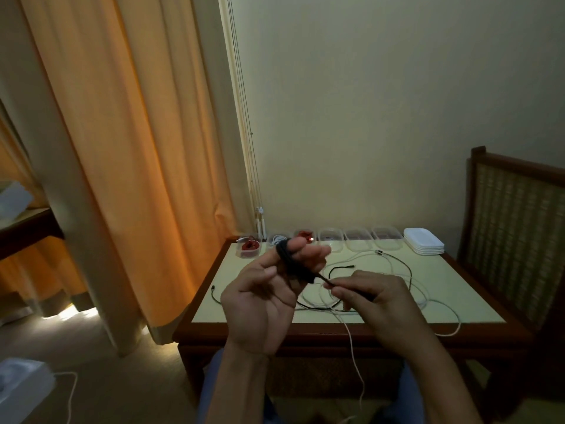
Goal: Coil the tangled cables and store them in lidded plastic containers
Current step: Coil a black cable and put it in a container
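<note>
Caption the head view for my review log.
Left hand holds a coiled black cable while right hand pinches its end above the table.

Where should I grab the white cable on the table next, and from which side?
Probably what looks like the plug end of the white cable, by the clear containers, pinched from above. It lies flat, clear of the loops, so winding from there should drag fewer tangles than pulling the strand hanging over the table front edge.

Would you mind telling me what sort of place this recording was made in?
Probably a hotel room or a bedroom: floor-length orange curtains, a small wooden table against a bare wall, and a cane-backed chair beside it.
</note>
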A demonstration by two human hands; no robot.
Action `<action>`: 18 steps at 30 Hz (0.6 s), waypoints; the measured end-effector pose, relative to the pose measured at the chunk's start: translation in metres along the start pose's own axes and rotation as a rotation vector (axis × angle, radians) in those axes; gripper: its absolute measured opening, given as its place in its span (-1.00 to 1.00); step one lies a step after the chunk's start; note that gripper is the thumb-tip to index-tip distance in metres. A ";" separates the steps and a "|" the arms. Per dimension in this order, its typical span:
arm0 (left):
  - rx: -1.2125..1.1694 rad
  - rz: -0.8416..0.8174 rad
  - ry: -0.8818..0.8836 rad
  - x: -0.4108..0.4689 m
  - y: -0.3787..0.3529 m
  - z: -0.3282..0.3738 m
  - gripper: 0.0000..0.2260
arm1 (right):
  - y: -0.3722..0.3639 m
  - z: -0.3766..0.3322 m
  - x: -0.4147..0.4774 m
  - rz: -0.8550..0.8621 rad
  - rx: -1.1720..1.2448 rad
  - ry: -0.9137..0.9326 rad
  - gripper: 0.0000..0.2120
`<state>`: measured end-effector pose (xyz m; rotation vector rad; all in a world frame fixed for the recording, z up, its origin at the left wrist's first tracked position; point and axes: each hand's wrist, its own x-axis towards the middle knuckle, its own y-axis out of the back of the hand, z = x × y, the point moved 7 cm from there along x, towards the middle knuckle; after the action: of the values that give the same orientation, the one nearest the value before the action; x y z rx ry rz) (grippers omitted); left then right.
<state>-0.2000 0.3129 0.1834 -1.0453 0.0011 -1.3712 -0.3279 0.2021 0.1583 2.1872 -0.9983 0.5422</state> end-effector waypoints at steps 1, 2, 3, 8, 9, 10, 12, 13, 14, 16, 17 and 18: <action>-0.012 0.034 -0.035 0.002 0.001 0.002 -0.56 | -0.003 -0.001 0.000 -0.036 -0.004 -0.014 -0.83; 0.001 0.075 -0.066 0.003 0.002 0.004 -0.56 | -0.006 -0.002 -0.001 -0.071 -0.015 -0.022 -0.83; 0.038 0.119 -0.093 0.003 0.004 0.005 -0.56 | -0.008 -0.004 -0.001 -0.102 -0.037 -0.022 -0.84; 0.545 0.239 -0.164 0.001 0.018 0.012 -0.59 | -0.004 -0.020 -0.003 -0.152 -0.170 0.017 -0.93; 0.658 0.244 -0.156 0.001 0.020 0.011 -0.59 | -0.001 -0.024 -0.003 -0.134 -0.185 0.037 -0.93; 0.765 0.253 -0.138 -0.001 0.023 0.010 -0.58 | 0.003 -0.029 -0.003 -0.114 -0.203 0.066 -0.93; 0.953 0.252 -0.073 -0.003 0.025 0.003 -0.58 | 0.008 -0.040 -0.003 -0.070 -0.261 0.139 -0.93; 1.022 0.226 -0.027 -0.004 0.025 -0.003 -0.59 | 0.010 -0.045 -0.003 -0.051 -0.294 0.175 -0.92; 1.070 0.188 0.029 -0.005 0.024 -0.009 -0.60 | 0.012 -0.049 -0.003 -0.030 -0.324 0.204 -0.90; 1.116 0.090 0.159 -0.006 0.021 -0.022 -0.63 | 0.014 -0.055 -0.002 0.012 -0.379 0.244 -0.87; 1.115 0.047 0.221 -0.007 0.019 -0.028 -0.63 | 0.015 -0.057 -0.001 0.032 -0.399 0.263 -0.86; 1.096 0.019 0.271 -0.008 0.017 -0.032 -0.62 | 0.016 -0.058 -0.001 0.056 -0.406 0.282 -0.86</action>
<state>-0.2067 0.2979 0.1501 0.0577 -0.4847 -1.2114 -0.3467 0.2361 0.2044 1.6775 -0.9255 0.5950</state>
